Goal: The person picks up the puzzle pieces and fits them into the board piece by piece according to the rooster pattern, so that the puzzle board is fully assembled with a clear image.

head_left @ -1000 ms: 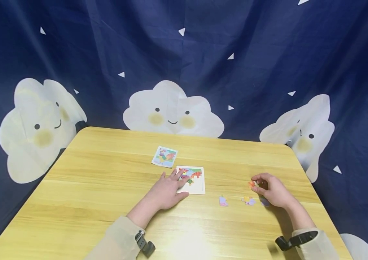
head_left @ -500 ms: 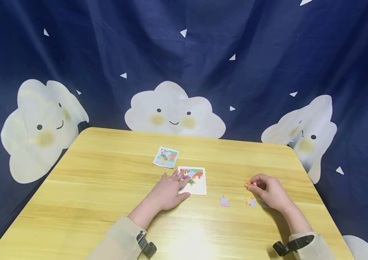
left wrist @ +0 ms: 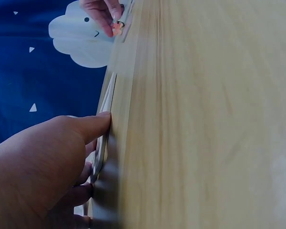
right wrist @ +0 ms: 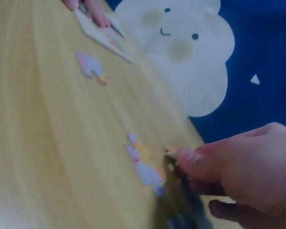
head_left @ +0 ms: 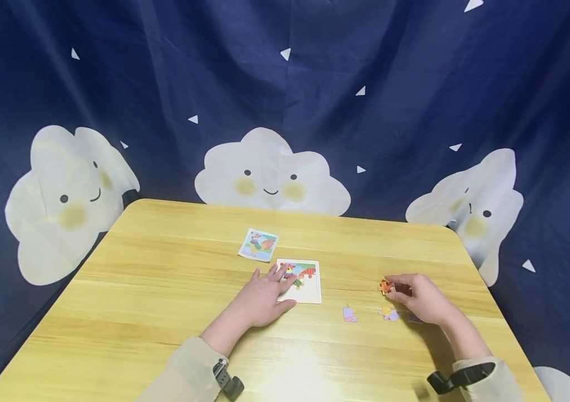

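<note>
My left hand rests on the left side of a white puzzle board, its fingers spread over the picture. Several pieces fill the board's upper part; its lower right is bare white. Between thumb and fingers, my right hand pinches an orange-red jigsaw piece just over the table; in the right wrist view that hand hides most of it. Below it lie a yellow-and-lilac piece and a dark purple piece, partly under the hand. A lilac piece lies nearer the board.
Behind the board lies a small picture card with a similar colourful scene. The wooden table ends at a blue curtain printed with clouds. Each wrist wears a black strap with a camera.
My right hand has moved slightly left with the orange-red piece, and the piece has turned in its fingers. My left hand has stayed on the board. The head view has shifted slightly.
</note>
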### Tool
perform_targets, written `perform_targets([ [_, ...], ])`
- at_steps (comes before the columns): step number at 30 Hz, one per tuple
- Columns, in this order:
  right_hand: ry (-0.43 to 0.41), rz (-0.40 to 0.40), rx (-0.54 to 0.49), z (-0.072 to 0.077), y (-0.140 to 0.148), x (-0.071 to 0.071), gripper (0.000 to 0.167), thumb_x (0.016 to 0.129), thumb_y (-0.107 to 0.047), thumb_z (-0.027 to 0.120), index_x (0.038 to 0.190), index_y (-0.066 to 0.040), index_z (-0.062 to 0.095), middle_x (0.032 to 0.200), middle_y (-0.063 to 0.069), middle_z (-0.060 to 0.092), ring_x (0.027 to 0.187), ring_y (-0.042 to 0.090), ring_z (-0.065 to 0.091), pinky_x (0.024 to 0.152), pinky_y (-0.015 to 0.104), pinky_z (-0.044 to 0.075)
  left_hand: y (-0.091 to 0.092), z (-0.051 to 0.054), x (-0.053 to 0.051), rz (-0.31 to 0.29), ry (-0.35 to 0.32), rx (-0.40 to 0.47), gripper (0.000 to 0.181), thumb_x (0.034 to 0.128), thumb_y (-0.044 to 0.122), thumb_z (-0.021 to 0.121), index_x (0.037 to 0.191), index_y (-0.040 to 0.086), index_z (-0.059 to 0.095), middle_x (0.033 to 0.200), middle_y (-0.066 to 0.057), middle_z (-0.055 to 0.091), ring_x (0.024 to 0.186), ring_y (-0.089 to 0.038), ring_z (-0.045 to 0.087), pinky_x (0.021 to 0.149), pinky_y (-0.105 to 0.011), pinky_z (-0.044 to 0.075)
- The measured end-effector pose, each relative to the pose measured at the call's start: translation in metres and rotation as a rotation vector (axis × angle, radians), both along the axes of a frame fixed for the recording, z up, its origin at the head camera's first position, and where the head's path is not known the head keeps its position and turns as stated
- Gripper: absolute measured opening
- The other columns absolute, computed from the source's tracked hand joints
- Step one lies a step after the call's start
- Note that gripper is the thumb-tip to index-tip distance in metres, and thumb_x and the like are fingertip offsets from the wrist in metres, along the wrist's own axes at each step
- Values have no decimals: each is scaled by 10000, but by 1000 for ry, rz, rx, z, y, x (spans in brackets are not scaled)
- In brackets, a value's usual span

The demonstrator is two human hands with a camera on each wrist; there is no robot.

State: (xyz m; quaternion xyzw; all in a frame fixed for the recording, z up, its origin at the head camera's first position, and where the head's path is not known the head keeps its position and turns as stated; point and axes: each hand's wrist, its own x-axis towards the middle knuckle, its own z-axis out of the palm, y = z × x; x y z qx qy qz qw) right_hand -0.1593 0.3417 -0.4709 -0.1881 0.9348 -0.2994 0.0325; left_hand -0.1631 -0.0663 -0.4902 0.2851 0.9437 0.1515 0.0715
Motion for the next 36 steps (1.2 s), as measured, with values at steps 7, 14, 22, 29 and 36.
perform_targets([
  [7,-5,89,100,11,-6,2,371,928,-45,805,1261,94,718,1140,154,760,989,245,712,828,429,601,0,1,1,-5,-1,4,639,1074,519,556,1602,164,496,1700,-131,306,1563,-391,263,1202,-699,230],
  [14,-32,66,102,13,-11,2,341,976,-134,779,1267,35,722,1051,28,743,859,137,655,763,365,567,0,1,0,-10,-2,5,639,1078,521,547,1604,163,492,1698,-137,304,1562,-391,264,1200,-706,223],
  [22,19,90,-22,8,-27,-1,302,1015,-158,740,1297,-55,705,983,-70,644,786,90,598,672,284,519,0,2,0,-6,-13,-4,644,1071,515,565,1605,162,491,1697,-137,312,1562,-397,262,1199,-703,231],
  [29,120,139,-99,1,-49,-6,290,1008,-121,744,1283,-35,724,1100,-6,624,788,112,549,655,270,492,0,4,-2,-16,-31,-24,654,1073,517,563,1617,168,465,1704,-121,284,1566,-384,249,1204,-692,225],
  [36,119,141,-109,-1,-73,-9,268,1016,-156,739,1268,-67,715,1096,-21,586,824,124,519,699,283,477,0,5,-3,-28,-45,-14,654,1063,490,596,1612,155,476,1704,-132,294,1569,-381,246,1199,-704,226],
])
